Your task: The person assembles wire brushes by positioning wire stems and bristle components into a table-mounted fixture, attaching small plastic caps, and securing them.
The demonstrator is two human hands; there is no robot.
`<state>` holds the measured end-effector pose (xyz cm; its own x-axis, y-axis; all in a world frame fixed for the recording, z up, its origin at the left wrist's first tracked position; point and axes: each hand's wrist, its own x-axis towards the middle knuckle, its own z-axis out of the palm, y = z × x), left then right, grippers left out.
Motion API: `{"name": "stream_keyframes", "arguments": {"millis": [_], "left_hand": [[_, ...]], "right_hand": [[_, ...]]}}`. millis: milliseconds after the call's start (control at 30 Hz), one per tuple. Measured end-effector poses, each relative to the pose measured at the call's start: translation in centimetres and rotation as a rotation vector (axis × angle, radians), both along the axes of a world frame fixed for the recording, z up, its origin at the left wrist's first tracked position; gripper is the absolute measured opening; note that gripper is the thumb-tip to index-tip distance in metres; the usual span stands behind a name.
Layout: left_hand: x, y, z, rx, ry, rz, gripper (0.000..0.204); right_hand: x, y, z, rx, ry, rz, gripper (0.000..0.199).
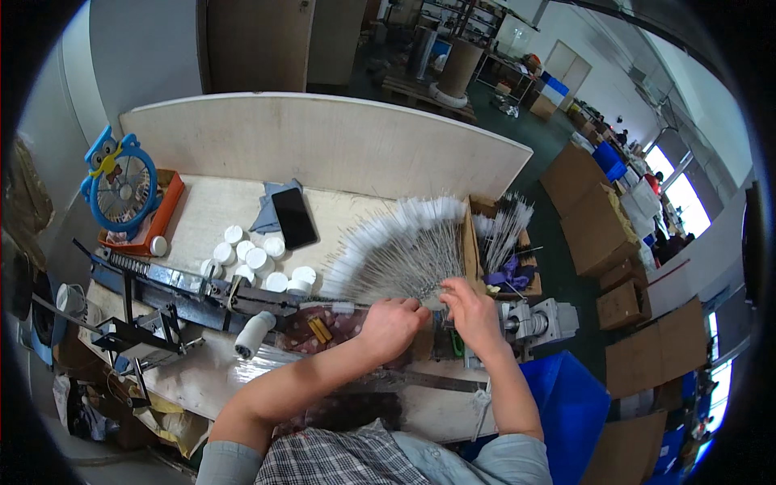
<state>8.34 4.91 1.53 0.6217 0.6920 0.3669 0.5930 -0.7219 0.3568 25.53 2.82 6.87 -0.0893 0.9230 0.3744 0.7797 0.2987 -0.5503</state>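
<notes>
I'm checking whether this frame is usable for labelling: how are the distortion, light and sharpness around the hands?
Head view: strong fisheye, the backboard edge bows and dark corners vignette; windows at far right blow out; left hand, right hand and wire brushes are evenly lit, bristles slightly soft.

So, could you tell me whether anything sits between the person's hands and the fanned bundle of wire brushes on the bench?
Nothing visible does. The left hand and right hand are already at the base of the fanned wire brushes. The white caps and the black phone lie off to the left.
</notes>
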Motion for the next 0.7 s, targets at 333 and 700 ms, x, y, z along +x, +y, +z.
{"name": "stream_keyframes", "arguments": {"millis": [333,700], "left_hand": [[0.6,0.6,2.3,0.205,0.209,-0.112,0.021],[0.3,2.6,2.8,0.332,0.215,-0.203,0.02]], "right_hand": [[2.2,0.3,-1.6,0.097,0.033,-0.002,0.01],[2.1,0.5,-1.7,0.029,0.042,-0.045,0.01]]}}
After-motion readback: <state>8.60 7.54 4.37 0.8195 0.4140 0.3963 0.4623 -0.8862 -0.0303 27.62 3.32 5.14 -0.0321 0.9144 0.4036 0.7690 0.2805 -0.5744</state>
